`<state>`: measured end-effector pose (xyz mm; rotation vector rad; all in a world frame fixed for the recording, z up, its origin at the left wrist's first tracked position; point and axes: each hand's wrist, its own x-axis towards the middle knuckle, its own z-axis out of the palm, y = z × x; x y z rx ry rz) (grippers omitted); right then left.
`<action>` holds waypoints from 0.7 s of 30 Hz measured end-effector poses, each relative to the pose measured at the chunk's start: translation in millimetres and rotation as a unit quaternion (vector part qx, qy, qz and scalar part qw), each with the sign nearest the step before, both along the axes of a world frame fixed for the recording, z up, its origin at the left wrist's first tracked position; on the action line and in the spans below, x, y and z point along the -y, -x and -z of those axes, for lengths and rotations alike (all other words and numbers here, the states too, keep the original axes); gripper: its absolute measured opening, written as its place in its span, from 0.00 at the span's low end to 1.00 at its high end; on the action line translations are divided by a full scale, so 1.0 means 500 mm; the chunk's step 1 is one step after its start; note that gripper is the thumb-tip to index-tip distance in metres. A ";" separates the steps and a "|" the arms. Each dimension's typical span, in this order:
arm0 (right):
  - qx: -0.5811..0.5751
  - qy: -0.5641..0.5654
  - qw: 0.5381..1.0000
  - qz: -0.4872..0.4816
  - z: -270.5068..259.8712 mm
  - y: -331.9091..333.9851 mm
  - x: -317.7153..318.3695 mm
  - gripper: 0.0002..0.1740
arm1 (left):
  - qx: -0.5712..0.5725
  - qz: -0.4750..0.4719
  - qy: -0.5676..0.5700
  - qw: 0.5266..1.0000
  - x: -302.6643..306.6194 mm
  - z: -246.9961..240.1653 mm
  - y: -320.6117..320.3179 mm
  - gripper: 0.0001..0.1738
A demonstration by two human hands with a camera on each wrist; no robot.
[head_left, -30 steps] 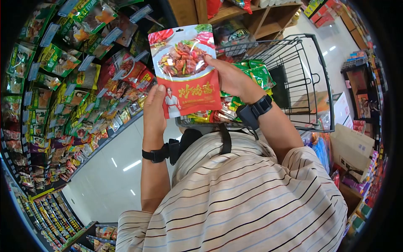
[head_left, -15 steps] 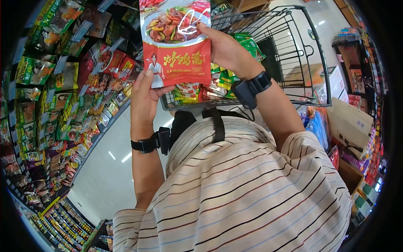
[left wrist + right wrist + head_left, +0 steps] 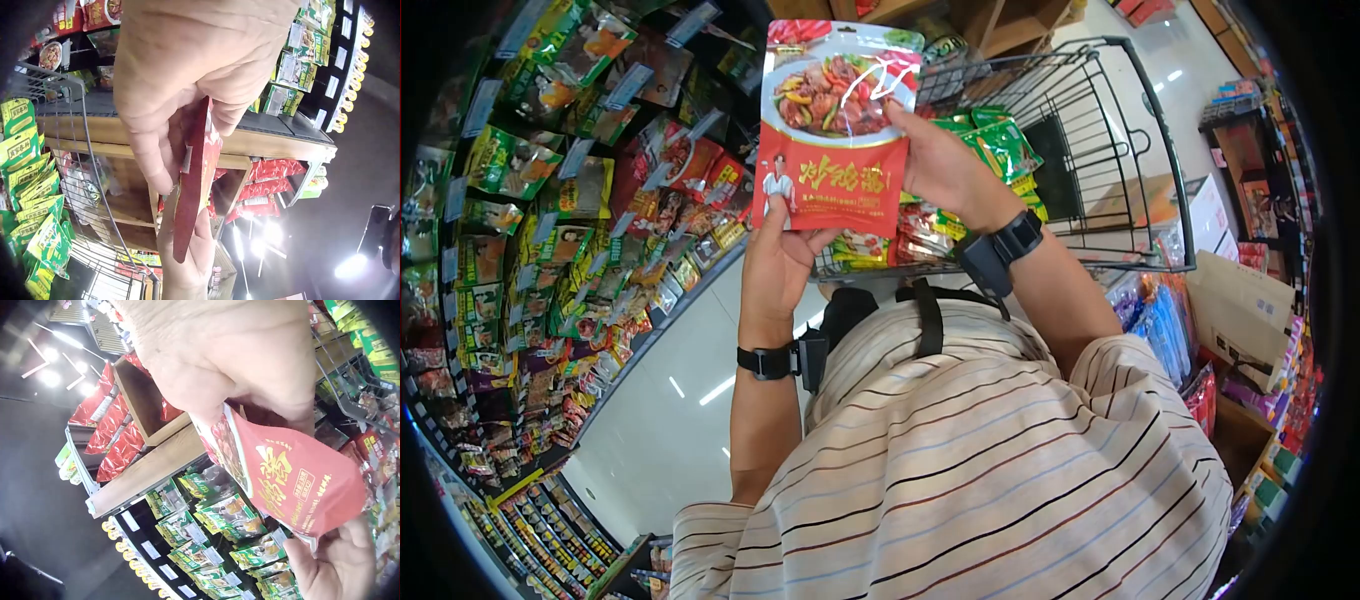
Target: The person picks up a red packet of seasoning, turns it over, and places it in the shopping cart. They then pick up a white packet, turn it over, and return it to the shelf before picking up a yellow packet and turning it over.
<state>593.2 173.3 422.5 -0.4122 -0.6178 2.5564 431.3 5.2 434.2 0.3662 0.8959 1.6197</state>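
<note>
Both hands hold up a red and white sauce packet (image 3: 830, 160) with a picture of a cooked meat dish and yellow lettering facing the head camera. At its lower left corner the left hand (image 3: 778, 265) pinches it, thumb on the front and fingers behind. The right hand (image 3: 948, 165) grips the right edge, its thumb over the dish picture. Seen edge-on in the left wrist view, the packet (image 3: 195, 187) looks thin, with a hand on either side. In the right wrist view the packet's red front (image 3: 306, 481) bulges slightly between the hands.
A black wire shopping cart (image 3: 1145, 150) stands just beyond the packet, with several green and red packets (image 3: 1000, 145) inside. Along the left runs a shelf rack hung with packaged foods (image 3: 515, 165). Wooden shelving (image 3: 1010, 30) is at the back, and a cardboard box (image 3: 1240, 310) sits at the right.
The packet shifted up and left in the head view, then came back down and right, with the surroundings shifting too. Both hands keep their hold on it throughout.
</note>
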 end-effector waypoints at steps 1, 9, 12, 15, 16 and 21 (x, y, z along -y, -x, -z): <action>0.001 -0.010 1.000 -0.003 -0.005 -0.001 0.003 0.26 | 0.006 -0.005 0.000 1.000 0.002 0.001 0.003 0.26; 0.017 -0.056 0.997 -0.042 -0.035 -0.016 0.009 0.26 | -0.016 -0.028 0.001 0.999 0.019 -0.005 0.031 0.25; 0.020 -0.069 0.996 -0.046 -0.028 -0.016 0.004 0.25 | -0.028 -0.033 -0.004 0.999 0.027 -0.005 0.040 0.25; 0.036 -0.060 0.996 -0.058 -0.026 -0.023 0.001 0.26 | -0.038 -0.045 -0.005 0.998 0.038 -0.008 0.047 0.25; 0.040 -0.065 0.996 -0.050 -0.032 -0.020 0.004 0.26 | -0.044 -0.047 -0.003 0.998 0.042 -0.010 0.056 0.26; 0.021 -0.136 0.986 -0.090 -0.064 -0.026 0.007 0.28 | -0.062 -0.069 -0.007 0.996 0.059 -0.026 0.080 0.27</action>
